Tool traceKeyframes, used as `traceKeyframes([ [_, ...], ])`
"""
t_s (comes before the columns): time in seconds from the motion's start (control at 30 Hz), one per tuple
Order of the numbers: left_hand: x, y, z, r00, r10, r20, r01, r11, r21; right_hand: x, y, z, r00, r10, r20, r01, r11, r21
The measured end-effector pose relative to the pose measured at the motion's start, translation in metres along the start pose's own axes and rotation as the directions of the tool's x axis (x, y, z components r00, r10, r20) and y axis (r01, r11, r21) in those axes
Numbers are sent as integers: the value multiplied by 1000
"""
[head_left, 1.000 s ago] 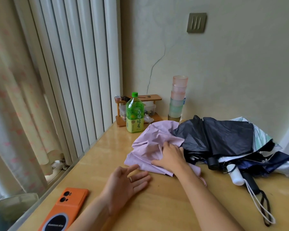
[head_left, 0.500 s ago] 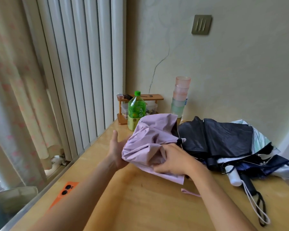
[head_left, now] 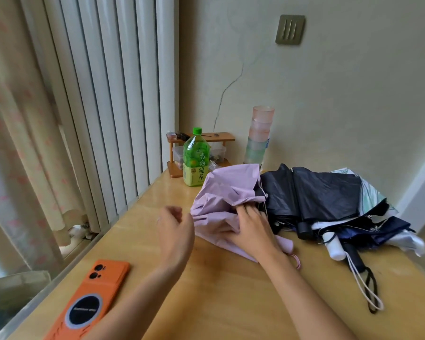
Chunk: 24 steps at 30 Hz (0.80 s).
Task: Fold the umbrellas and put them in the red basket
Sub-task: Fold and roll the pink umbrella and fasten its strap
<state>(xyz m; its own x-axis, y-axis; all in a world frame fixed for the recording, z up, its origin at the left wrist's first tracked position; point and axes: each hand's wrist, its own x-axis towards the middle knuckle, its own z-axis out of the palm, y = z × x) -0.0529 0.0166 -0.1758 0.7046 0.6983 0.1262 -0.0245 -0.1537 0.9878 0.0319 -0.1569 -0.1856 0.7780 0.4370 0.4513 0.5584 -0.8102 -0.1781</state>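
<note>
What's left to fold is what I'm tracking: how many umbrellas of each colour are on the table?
Lilac umbrella: 1
Black umbrella: 1
Navy umbrella: 1
White-and-green umbrella: 1
Total: 4 visible; they overlap, so another could be hidden.

Left hand hovers blurred, fingers loosely curled; right hand lies palm-down, fingers perhaps pinching.

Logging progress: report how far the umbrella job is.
Done: nothing; no umbrella looks folded, and no basket is in view. In hand: the right hand holds the lilac umbrella, loose; the left hand hovers beside it. Left: the black umbrella and the rest of the pile.
</note>
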Motion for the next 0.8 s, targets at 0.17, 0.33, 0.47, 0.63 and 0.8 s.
traceKeyframes([
  [0.17, -16, -17, -18, 951, -236, 199, 248, 968, -35, -43, -4, -12, 973, -177, -151, 189, 980, 64],
  [0.33, -27, -22, -34, 956, -174, 236, 166, 985, 54, -83, -9, -9, 945, -321, 64, 300, 929, 219],
  [0.47, -38, -26, -49, 960, -77, 270, 39, 989, 141, -89, -19, -18, 936, -284, 209, 218, 932, 291],
  [0.63, -38, -31, -67, 938, -120, 326, 61, 981, 187, -87, -30, -33, 923, -265, 279, 191, 946, 263],
  [0.8, -46, -29, -77, 933, -62, 353, 4, 987, 164, -109, -34, -27, 946, -299, 124, 281, 948, 147],
])
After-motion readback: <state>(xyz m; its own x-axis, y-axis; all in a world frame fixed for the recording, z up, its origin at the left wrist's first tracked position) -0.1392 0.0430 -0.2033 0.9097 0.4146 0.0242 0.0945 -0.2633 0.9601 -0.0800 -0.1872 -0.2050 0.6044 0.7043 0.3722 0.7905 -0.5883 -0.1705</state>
